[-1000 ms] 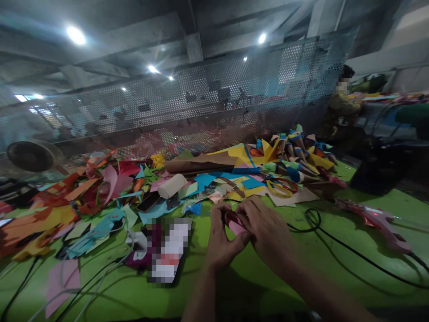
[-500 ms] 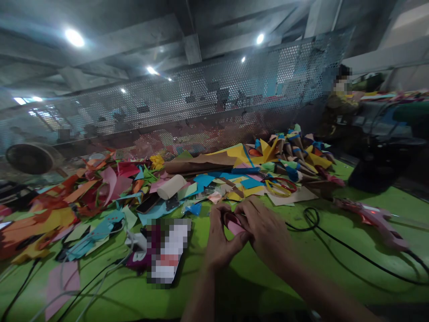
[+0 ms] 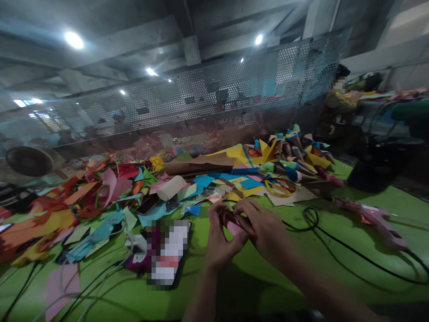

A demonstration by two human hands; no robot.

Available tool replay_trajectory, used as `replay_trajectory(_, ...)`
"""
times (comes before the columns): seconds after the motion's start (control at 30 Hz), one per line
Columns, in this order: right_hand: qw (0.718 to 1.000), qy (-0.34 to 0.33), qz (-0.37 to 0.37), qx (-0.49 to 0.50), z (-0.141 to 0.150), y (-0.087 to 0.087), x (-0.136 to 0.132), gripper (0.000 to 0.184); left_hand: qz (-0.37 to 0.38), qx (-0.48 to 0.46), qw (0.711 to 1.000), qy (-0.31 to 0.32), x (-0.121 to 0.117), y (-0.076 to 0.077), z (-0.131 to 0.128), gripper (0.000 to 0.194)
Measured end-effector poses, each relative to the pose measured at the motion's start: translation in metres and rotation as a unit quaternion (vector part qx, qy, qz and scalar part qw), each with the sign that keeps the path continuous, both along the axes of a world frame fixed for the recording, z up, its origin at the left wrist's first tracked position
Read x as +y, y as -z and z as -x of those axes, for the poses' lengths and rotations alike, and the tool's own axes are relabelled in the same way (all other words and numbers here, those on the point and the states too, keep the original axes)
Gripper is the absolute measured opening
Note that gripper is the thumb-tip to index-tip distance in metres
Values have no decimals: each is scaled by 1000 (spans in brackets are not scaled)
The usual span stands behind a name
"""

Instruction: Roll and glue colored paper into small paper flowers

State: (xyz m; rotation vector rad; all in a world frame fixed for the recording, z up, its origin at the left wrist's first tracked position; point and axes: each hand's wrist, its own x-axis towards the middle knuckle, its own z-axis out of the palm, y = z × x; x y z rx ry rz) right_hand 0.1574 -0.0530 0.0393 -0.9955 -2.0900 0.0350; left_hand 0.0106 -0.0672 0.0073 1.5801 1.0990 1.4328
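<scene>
Between my two hands is a small piece of pink paper (image 3: 233,227), curved into a roll, with a darker brownish part along its upper side. My left hand (image 3: 219,239) grips it from the left, thumb pressed along its lower edge. From the right, my right hand (image 3: 263,226) curls its fingers over the top and closes on the same piece. Both hands hover just above the green table (image 3: 268,295), and the fingers hide much of the roll. A pink glue gun (image 3: 378,221) with a small red light lies to the right.
A phone (image 3: 170,252) props up left of my hands, beside cables and a purple charger (image 3: 139,259). Coloured paper scraps (image 3: 110,183) heap across the back. Paper cones (image 3: 298,152) pile at back right. A black cord (image 3: 348,250) trails rightward; a fan (image 3: 31,160) stands far left.
Both hands stay closed on the pink paper in nearly the same place. The right hand has shifted very slightly leftward.
</scene>
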Motion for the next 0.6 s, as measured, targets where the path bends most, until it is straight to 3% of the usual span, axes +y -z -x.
replay_trajectory(0.33, 997, -24, 63, 26, -1, 1, 1, 5, 0, -13, 1000, 2, 0, 1, 0, 65)
replay_trajectory(0.6, 994, -19, 78, 71, 0, 5, 0, 13, -2, -27, 1000, 4, 1, 5, -1, 62)
